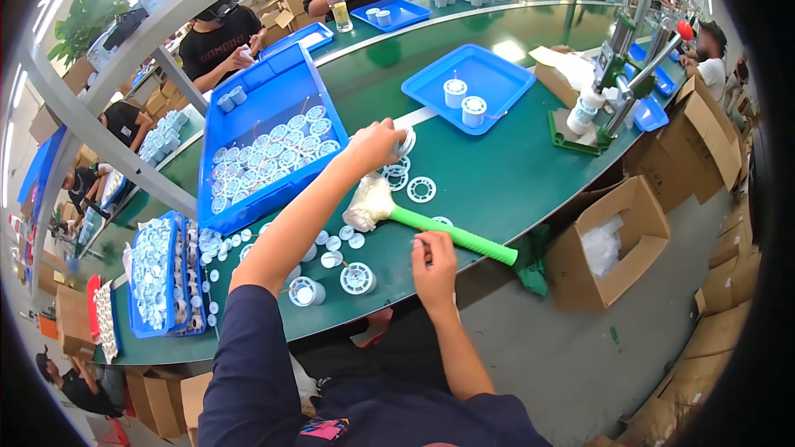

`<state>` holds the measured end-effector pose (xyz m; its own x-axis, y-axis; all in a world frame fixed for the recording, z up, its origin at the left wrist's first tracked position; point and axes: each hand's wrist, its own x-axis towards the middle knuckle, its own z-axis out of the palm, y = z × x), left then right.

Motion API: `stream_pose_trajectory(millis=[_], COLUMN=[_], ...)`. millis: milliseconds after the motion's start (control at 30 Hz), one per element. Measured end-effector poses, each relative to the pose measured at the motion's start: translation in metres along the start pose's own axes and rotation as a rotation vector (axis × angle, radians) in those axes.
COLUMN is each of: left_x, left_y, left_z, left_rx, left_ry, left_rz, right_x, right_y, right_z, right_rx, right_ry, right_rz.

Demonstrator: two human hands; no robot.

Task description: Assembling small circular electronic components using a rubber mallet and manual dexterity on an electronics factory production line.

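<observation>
My left hand (pixel 377 147) reaches across the table, its fingers closed on a white plastic ring (pixel 407 141). Below it lie more slotted white rings (pixel 421 189), some overlapping. My right hand (pixel 435 266) hovers by the table's near edge, fingers curled together; whether something small is in them I cannot make out. Just beyond it lies a mallet with a green handle (pixel 464 239) and a whitish wrapped head (pixel 369 204). Nearer me are two round white housings, one upright (pixel 358 279) and one tilted (pixel 306 291), beside several small white discs (pixel 333 243).
A large blue bin (pixel 277 74) holds many wired white housings. A blue tray (pixel 431 87) carries two more. On the right stand a green hand press (pixel 609 74) and an open carton (pixel 609 277). Stacked blue trays (pixel 177 281) sit at left. Co-workers sit across the conveyor.
</observation>
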<state>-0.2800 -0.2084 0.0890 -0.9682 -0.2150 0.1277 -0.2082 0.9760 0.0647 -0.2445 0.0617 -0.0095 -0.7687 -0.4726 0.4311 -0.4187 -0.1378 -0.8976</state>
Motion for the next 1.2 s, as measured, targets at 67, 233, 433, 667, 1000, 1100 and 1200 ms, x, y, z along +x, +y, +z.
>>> stream_pose_trajectory(millis=[67,233,433,667,1000,1100,1200], left_x=[0.004,-0.009,-0.113,-0.407,-0.782,-0.799,-0.816], left_y=[0.004,0.022,0.042,0.098,0.22,0.231,0.245], left_z=[0.008,0.015,-0.033,-0.118,0.04,0.075,0.157], left_rx=[0.029,-0.049,-0.136,0.085,-0.194,-0.297,-0.259], left_ry=[-0.167,-0.199,0.264,0.805,0.279,0.307,-0.034], left_rz=[0.008,0.016,0.079,-0.304,-1.724,-1.682,-1.559], right_x=[-0.002,-0.004,0.002,0.001,0.031,0.027,0.027], right_y=[0.003,0.0,0.005,0.017,0.054,0.043,0.043], right_z=[0.0,-0.008,-0.005,-0.027,-0.014,-0.015,-0.013], right_rx=[-0.013,-0.064,-0.223,-0.367,-0.487,-0.559,-0.727], right_ry=[0.012,-0.018,-0.092,-0.058,-0.234,-0.263,-0.228], right_rz=[-0.017,-0.026,0.043,-0.056,-0.108,-0.143,-0.37])
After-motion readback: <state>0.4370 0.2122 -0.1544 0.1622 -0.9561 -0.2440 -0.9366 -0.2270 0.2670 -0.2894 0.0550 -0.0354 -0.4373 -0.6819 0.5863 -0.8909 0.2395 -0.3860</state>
